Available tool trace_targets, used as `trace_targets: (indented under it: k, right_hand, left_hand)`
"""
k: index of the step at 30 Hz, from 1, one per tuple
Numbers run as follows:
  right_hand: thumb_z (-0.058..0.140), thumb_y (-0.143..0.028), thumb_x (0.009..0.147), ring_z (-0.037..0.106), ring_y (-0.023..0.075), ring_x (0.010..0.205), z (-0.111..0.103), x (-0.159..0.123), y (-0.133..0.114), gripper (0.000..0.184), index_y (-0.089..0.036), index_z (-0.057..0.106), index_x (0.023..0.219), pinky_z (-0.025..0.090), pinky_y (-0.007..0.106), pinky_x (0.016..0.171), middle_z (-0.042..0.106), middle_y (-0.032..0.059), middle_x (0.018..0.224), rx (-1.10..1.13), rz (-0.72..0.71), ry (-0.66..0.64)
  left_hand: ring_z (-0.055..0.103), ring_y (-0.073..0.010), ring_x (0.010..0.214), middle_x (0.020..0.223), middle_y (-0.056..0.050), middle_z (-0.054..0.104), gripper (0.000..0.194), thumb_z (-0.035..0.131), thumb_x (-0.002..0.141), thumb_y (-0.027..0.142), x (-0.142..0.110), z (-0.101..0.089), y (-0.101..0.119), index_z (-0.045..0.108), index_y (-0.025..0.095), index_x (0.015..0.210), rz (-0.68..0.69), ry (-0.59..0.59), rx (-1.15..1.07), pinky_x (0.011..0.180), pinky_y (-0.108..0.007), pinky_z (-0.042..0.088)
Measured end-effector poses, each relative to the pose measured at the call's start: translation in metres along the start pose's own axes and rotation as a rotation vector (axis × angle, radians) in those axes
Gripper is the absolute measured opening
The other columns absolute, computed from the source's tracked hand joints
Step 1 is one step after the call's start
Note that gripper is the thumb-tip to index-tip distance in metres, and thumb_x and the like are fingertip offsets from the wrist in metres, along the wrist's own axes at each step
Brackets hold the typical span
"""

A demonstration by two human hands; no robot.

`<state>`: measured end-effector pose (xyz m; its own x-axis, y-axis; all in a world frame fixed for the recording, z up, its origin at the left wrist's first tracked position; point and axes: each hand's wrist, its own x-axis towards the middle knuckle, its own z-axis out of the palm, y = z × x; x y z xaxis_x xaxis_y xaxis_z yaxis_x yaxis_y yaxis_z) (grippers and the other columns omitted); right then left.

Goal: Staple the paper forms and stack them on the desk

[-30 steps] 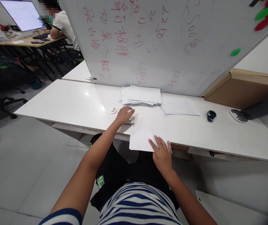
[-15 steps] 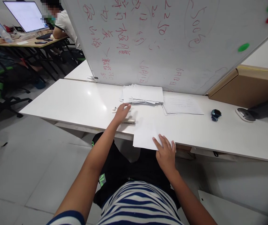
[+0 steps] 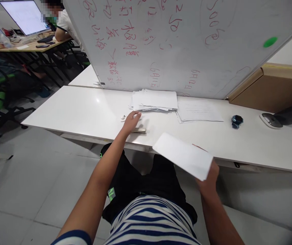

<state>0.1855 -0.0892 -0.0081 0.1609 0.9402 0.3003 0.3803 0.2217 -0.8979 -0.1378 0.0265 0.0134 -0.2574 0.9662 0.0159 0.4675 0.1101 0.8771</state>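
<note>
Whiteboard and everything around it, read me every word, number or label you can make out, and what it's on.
"6月11日", red handwriting on the whiteboard
"6月12日", same board
"500", same board, cut by the picture's top
Other board writing: too unclear or cut off
Lined loose sheet, monitor, trouser patch: too small or blurred
Held white paper: none visible

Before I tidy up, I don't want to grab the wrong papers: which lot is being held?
The white paper in the right hand, tilted at the desk's front edge. The stack and the thin sheets lie flat by the whiteboard.
</note>
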Motion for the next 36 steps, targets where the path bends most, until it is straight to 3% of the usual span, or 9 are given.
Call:
trace_targets:
  k: [4, 6, 9, 14, 24, 36]
  right_hand:
    - [0.070, -0.050, 0.077, 0.064, 0.0299, 0.106, -0.002, 0.010, -0.012, 0.050, -0.016, 0.068, 0.114, 0.051, 0.047, 0.095, 0.070, 0.0111, 0.112, 0.241, 0.379, 0.066]
    - [0.070, -0.050, 0.077, 0.063, 0.0287, 0.110, 0.006, 0.011, -0.011, 0.053, -0.017, 0.066, 0.118, 0.049, 0.048, 0.098, 0.069, 0.0108, 0.115, 0.377, 0.471, 0.026]
    - [0.071, -0.048, 0.078, 0.059, 0.0278, 0.118, 0.019, 0.006, -0.006, 0.054, -0.018, 0.064, 0.121, 0.046, 0.048, 0.103, 0.068, 0.0104, 0.119, 0.540, 0.488, 0.017]
    - [0.070, -0.047, 0.080, 0.054, 0.0271, 0.125, 0.027, -0.006, 0.000, 0.052, -0.016, 0.064, 0.121, 0.038, 0.047, 0.110, 0.064, 0.0114, 0.126, 0.597, 0.468, 0.097]
    - [0.069, -0.049, 0.080, 0.053, 0.0287, 0.126, 0.027, -0.008, -0.006, 0.059, -0.018, 0.059, 0.129, 0.042, 0.049, 0.107, 0.060, 0.0113, 0.132, 0.608, 0.537, -0.001]
    - [0.070, -0.049, 0.078, 0.055, 0.0284, 0.123, 0.031, -0.009, -0.006, 0.057, -0.017, 0.062, 0.125, 0.042, 0.048, 0.107, 0.062, 0.0113, 0.129, 0.637, 0.587, 0.023]
  left_hand:
    - [0.055, -0.0216, 0.117, 0.125, -0.003, 0.062, 0.036, 0.044, 0.090, 0.053, 0.000, 0.002, -0.001, 0.061, 0.025, 0.106, 0.004, 0.007, 0.007, 0.102, -0.035, 0.042]
    - [0.056, -0.0214, 0.116, 0.123, -0.004, 0.063, 0.036, 0.044, 0.090, 0.053, 0.000, 0.003, -0.001, 0.061, 0.025, 0.106, 0.012, 0.013, 0.024, 0.101, -0.035, 0.042]
    - [0.056, -0.0213, 0.114, 0.121, -0.004, 0.064, 0.036, 0.043, 0.091, 0.052, 0.001, 0.005, -0.001, 0.061, 0.024, 0.105, 0.027, 0.018, 0.063, 0.100, -0.034, 0.042]
    - [0.057, -0.0212, 0.112, 0.117, -0.003, 0.065, 0.036, 0.043, 0.090, 0.052, 0.002, 0.006, -0.003, 0.062, 0.024, 0.103, 0.036, 0.013, 0.077, 0.099, -0.033, 0.042]
    - [0.058, -0.0218, 0.110, 0.118, -0.003, 0.065, 0.037, 0.043, 0.090, 0.053, -0.001, 0.005, 0.001, 0.062, 0.024, 0.103, 0.009, -0.003, 0.070, 0.097, -0.034, 0.044]
    - [0.059, -0.0214, 0.107, 0.116, -0.003, 0.066, 0.038, 0.043, 0.090, 0.054, 0.000, 0.005, -0.002, 0.063, 0.024, 0.101, 0.018, -0.016, 0.054, 0.096, -0.035, 0.044]
